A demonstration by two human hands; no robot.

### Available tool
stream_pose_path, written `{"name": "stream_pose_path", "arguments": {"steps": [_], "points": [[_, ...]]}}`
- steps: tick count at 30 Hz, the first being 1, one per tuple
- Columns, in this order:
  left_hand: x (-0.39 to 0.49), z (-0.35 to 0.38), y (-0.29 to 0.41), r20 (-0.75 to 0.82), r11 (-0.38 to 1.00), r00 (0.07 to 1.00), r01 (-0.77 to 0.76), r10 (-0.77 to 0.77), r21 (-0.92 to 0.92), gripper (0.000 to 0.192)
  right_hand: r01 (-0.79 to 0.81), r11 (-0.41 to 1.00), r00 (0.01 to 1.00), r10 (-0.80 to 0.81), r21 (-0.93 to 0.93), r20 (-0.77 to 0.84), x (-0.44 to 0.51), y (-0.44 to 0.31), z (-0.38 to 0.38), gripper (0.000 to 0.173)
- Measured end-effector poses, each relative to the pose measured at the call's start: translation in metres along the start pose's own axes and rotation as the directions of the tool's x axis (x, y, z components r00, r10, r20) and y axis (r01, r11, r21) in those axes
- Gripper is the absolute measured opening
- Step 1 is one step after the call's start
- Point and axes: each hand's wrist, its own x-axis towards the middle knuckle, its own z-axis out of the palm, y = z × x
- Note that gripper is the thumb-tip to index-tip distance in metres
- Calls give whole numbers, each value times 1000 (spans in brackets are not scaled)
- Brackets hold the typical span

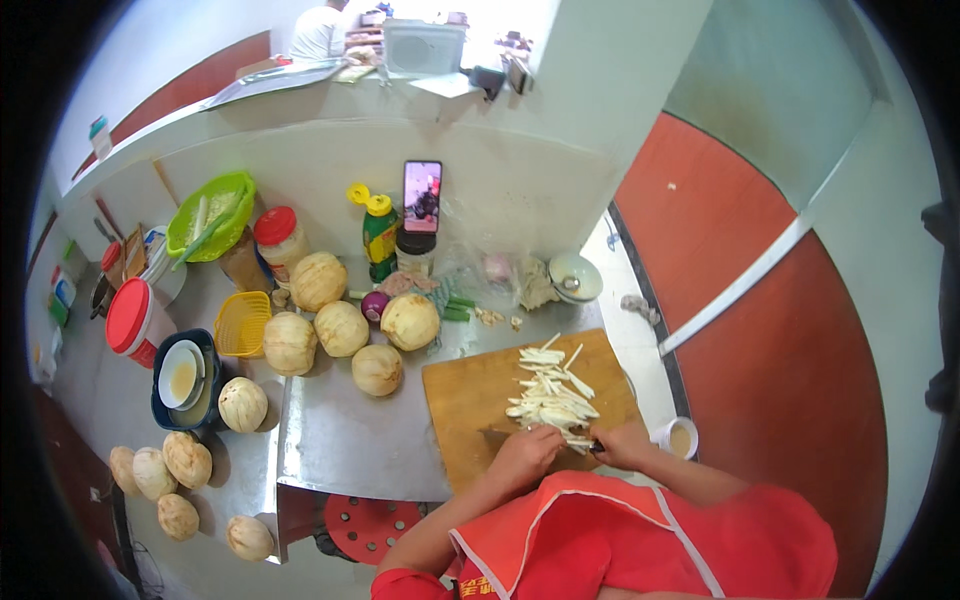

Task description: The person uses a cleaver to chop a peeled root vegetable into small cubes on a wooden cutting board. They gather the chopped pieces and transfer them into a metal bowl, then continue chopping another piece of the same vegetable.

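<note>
Near the front of a wooden cutting board point(465, 397), my right hand point(621, 445) grips a knife by its dark handle point(597, 447). The blade is mostly hidden by my hands and the cut pieces. My left hand point(534, 450) rests beside it with bent fingers, on or against the blade or the food; which one I cannot tell. Pale cut vegetable sticks point(553, 401) lie heaped just beyond both hands, with thinner strips farther up the board.
Several peeled round vegetables point(377, 370) stand left of the board. Farther left are a yellow basket point(244, 324), a dark blue basin point(217, 382) and a red-lidded tub point(154, 330). A phone point(422, 196) leans at the wall near a green bottle point(380, 244). Bowls point(576, 277) stand behind the board.
</note>
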Motion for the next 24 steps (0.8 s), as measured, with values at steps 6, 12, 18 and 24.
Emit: {"name": "stream_pose_path", "arguments": {"steps": [6, 12, 18, 24], "points": [[12, 16, -33, 113, 972, 982, 171, -154, -162, 15, 23, 999, 999, -24, -42, -32, 7, 7, 5, 41], [31, -1, -43, 354, 936, 914, 282, -196, -210, 16, 143, 989, 975, -133, 42, -178, 2, 17, 7, 32], [48, 5, -57, 535, 809, 788, 510, -304, -293, 20, 114, 991, 985, -103, 69, -142, -1, 26, 6, 32], [69, 12, -49, 592, 723, 638, 679, -492, -131, 19, 210, 975, 958, -191, 68, -212, 2, 39, 2, 31]]}}
